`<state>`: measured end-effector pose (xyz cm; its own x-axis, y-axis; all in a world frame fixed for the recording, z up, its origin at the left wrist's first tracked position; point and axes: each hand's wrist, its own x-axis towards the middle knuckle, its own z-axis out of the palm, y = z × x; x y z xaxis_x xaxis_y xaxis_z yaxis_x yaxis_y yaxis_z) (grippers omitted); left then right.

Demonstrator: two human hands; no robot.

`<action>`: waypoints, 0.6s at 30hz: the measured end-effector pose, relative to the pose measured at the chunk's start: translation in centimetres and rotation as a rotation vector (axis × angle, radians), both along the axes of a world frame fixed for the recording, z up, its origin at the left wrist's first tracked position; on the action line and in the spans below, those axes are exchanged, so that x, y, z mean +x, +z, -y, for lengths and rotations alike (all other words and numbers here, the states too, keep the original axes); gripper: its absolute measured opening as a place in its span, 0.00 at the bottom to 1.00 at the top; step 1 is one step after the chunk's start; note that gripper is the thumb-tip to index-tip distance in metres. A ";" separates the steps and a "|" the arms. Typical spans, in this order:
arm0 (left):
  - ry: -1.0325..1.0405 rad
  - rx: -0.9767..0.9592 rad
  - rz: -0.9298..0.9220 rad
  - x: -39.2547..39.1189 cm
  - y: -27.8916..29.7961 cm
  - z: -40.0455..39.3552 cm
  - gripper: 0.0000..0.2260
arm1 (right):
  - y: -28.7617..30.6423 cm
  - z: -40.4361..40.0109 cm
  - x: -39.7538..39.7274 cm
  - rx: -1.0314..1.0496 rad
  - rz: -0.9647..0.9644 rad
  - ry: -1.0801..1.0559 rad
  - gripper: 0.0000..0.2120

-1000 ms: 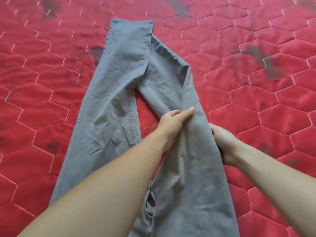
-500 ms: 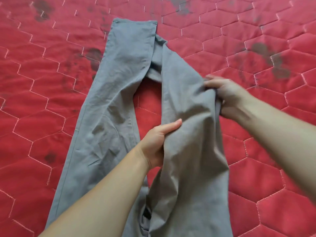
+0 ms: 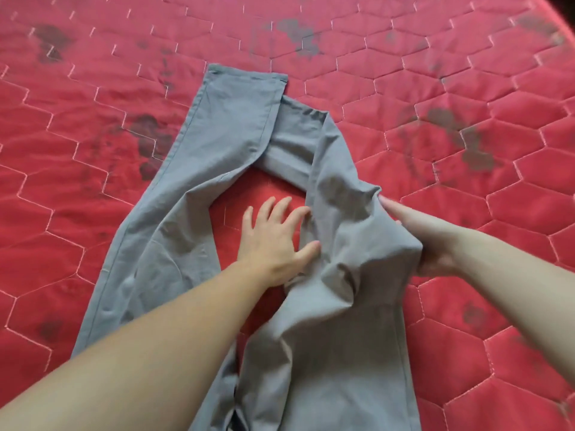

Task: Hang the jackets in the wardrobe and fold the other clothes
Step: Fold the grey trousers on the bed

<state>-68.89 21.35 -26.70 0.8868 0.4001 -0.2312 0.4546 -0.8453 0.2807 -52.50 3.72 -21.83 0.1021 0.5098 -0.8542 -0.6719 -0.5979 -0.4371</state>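
I see a red quilt (image 3: 466, 237) with a stitched hexagon pattern filling the view, dark smudges scattered over it; I can't tell what lies under it. On it, a pair of grey trousers (image 3: 224, 144) lies lengthwise, hems at the far end, waist end running off the near edge; 2 legs: the left leg lies mostly flat with some creases, its hem squared off at the far end; the right leg is bunched and twisted, its far end tucked under the left leg's hem, its middle lifted into a hump; a patch of red quilt shows in the gap between the 2 legs. My left hand (image 3: 273, 241) sits in that gap, palm down, fingers spread and fairly straight, thumb and forefinger tips touching the inner edge of the right leg; it grips nothing that I can see. My right hand (image 3: 432, 241) is at the outer edge of the right leg, at the hump; cloth drapes over the fingers, thumb side hidden; looks like it holds the bunched cloth, fingers partly straight at the far tip; both forearms bare.
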 end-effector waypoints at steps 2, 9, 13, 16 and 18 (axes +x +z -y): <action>-0.099 0.070 -0.059 0.0 -1.5 -1.2 0.32 | -0.6 -1.2 0.8 0.061 -0.030 -0.160 0.33; -0.094 0.151 0.016 -0.7 -3.5 -1.7 0.31 | -2.2 -7.0 2.3 0.218 0.102 -0.607 0.16; -0.077 0.137 0.022 -0.9 -3.2 -1.5 0.30 | 2.7 -7.6 4.9 0.445 0.162 -0.540 0.16; -0.076 0.124 0.017 -0.8 -2.8 -1.5 0.30 | 4.2 -5.3 5.6 0.654 0.096 -0.519 0.19; -0.074 0.108 0.023 -0.8 -2.6 -1.5 0.30 | 3.0 -4.6 5.5 0.527 0.078 -0.453 0.13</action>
